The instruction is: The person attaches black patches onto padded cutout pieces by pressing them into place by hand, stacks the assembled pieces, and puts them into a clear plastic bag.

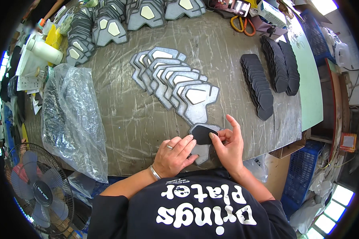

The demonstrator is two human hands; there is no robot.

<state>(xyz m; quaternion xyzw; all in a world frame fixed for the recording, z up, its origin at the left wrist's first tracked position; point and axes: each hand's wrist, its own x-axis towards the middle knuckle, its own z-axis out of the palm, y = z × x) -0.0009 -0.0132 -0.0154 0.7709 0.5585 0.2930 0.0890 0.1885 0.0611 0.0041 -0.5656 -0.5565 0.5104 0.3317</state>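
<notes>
At the table's near edge lies a grey shaped piece (202, 153) with dark edging. A black pad (201, 134) with angled corners rests over its upper part. My left hand (173, 155), wearing a ring and a bracelet, is closed at the piece's left side, fingertips at the pad's edge and thumb on the grey surface. From the right, my right hand (229, 145) pinches the pad's edge between thumb and bent fingers, one finger raised. Just beyond sits a fanned stack of similar grey pieces (197, 96) with cream centres.
Black pads (257, 85) lie in overlapping rows at the right. More grey pieces (147, 14) are stacked along the far edge, near orange-handled scissors (243, 26). Clear plastic sheeting (73, 119) covers the left side, beside a white bottle (44, 51). A fan (43, 193) stands at lower left.
</notes>
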